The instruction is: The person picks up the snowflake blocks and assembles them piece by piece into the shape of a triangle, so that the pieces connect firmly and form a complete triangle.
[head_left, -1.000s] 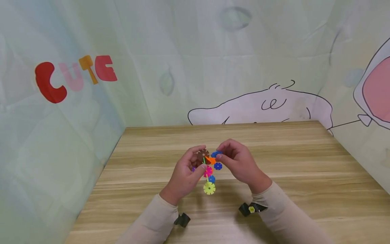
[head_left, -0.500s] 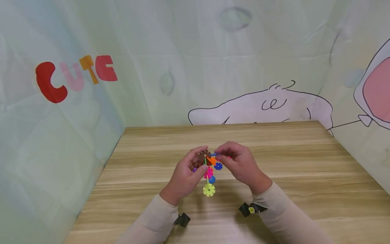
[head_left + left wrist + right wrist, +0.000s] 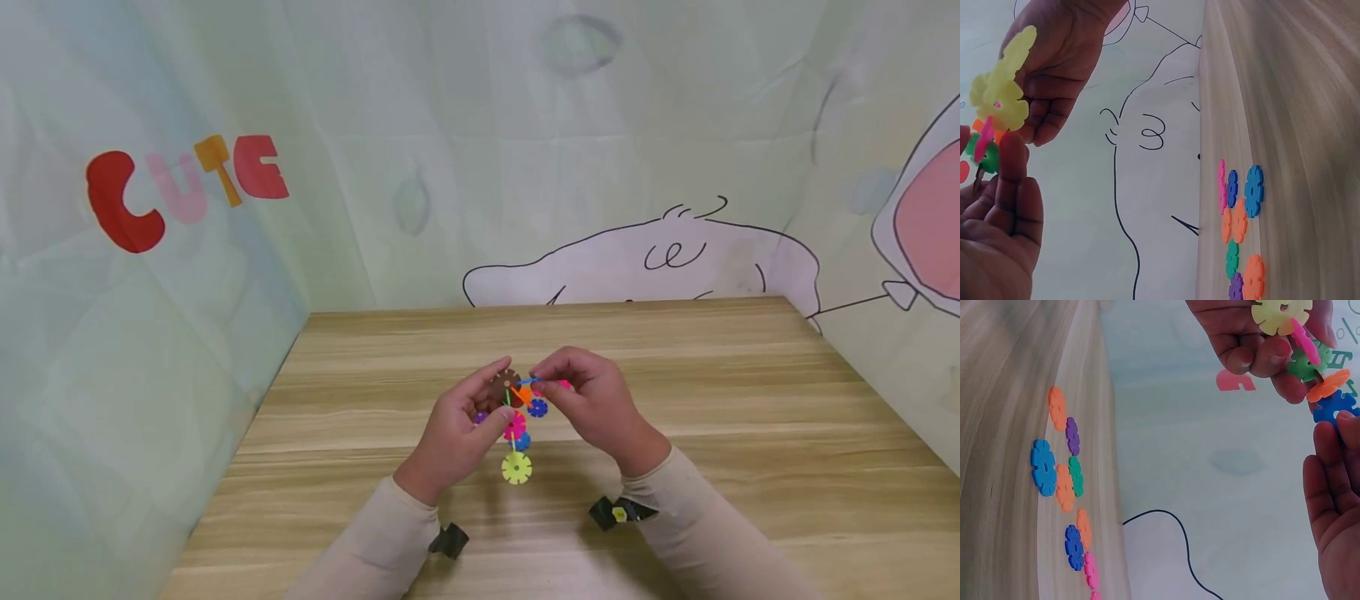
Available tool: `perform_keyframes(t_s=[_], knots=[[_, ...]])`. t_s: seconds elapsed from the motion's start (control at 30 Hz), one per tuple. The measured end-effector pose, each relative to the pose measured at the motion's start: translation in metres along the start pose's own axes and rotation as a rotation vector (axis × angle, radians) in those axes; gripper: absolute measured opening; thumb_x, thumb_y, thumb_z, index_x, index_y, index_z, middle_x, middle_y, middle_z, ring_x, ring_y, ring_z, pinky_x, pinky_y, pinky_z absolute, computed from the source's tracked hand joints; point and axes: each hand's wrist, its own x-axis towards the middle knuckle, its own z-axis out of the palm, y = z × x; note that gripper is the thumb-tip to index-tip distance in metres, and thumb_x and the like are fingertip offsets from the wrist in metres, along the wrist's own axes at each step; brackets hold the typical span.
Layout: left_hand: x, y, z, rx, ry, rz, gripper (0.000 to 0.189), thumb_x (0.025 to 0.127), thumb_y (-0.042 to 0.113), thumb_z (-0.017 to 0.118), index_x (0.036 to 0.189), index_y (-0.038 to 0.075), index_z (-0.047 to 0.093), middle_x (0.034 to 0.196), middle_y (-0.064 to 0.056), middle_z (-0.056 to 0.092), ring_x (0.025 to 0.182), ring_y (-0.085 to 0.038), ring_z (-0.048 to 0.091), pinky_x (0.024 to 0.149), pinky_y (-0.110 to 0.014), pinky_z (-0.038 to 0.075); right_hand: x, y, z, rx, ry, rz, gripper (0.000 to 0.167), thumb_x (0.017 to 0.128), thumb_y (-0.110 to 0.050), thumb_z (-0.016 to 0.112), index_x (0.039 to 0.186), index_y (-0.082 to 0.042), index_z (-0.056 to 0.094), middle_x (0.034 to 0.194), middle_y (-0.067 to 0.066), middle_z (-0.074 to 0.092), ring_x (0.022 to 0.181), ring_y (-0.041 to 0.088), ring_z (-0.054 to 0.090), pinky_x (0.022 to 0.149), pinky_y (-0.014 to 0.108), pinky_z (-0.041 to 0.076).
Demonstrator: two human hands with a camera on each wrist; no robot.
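My left hand point(image 3: 457, 429) grips a joined cluster of slotted plastic snowflake discs. A brown disc point(image 3: 507, 383) faces up at its far end, and a yellow disc point(image 3: 516, 468) hangs at the near end. Between them are a pink disc point(image 3: 1305, 341) and a green disc point(image 3: 1310, 362). My right hand point(image 3: 588, 400) pinches a blue snowflake disc point(image 3: 1335, 407), seen nearly edge-on in the head view beside the brown one. In the right wrist view an orange disc point(image 3: 1329, 386) lies against the blue disc; whether they interlock I cannot tell.
Several loose discs lie on the wooden table point(image 3: 360, 400) beyond the hands, among them a dark blue disc point(image 3: 537, 408), a purple disc point(image 3: 1072, 436) and a green disc point(image 3: 1076, 476). A printed cloth backdrop point(image 3: 450, 125) rises behind the table.
The blue disc in my right hand has turned from showing its face to nearly edge-on, close to the brown disc. The cluster in my left hand has shifted slightly right.
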Motion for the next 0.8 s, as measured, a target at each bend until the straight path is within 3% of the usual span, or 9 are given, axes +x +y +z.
perform_keyframes(t_s=[0.2,0.43,0.6,0.8], knots=[[0.0006,-0.0005,0.002,0.003,-0.001,-0.003,0.06,0.101,0.009,0.066,0.158,0.004,0.046,0.135,-0.015,0.069,0.099,-0.021,0.066,0.086,-0.026,0.058,-0.0008,0.0045,0.0009,-0.006,0.028,-0.05,0.01,0.091,0.009,0.074,0.095,0.0,0.073,0.094,0.011,0.076,0.082,0.01,0.07,0.073,0.028,0.062],[0.0004,0.0008,0.0033,-0.004,0.004,-0.021,0.061,0.102,0.011,0.065,0.159,0.006,0.043,0.121,-0.013,0.072,0.094,-0.02,0.064,0.08,-0.023,0.057,-0.0015,0.0043,0.0034,-0.011,0.054,-0.077,0.015,0.089,0.012,0.074,0.093,-0.002,0.075,0.091,0.008,0.076,0.081,0.01,0.069,0.072,0.025,0.061],[0.0003,0.0006,0.0036,-0.004,0.002,-0.021,0.061,0.103,0.011,0.064,0.16,0.005,0.043,0.12,-0.012,0.072,0.093,-0.019,0.064,0.08,-0.023,0.056,-0.0017,0.0055,0.0047,-0.039,0.071,-0.098,0.017,0.089,0.013,0.074,0.092,-0.003,0.076,0.09,0.007,0.076,0.077,0.009,0.068,0.068,0.024,0.06],[0.0001,-0.0001,0.0038,-0.003,0.004,-0.025,0.061,0.103,0.01,0.064,0.16,0.005,0.043,0.12,-0.013,0.071,0.091,-0.019,0.062,0.078,-0.022,0.056,-0.0017,0.0076,0.0057,-0.086,0.072,-0.122,0.004,0.092,0.003,0.077,0.09,0.0,0.075,0.09,0.009,0.076,0.078,0.008,0.068,0.067,0.025,0.06]])
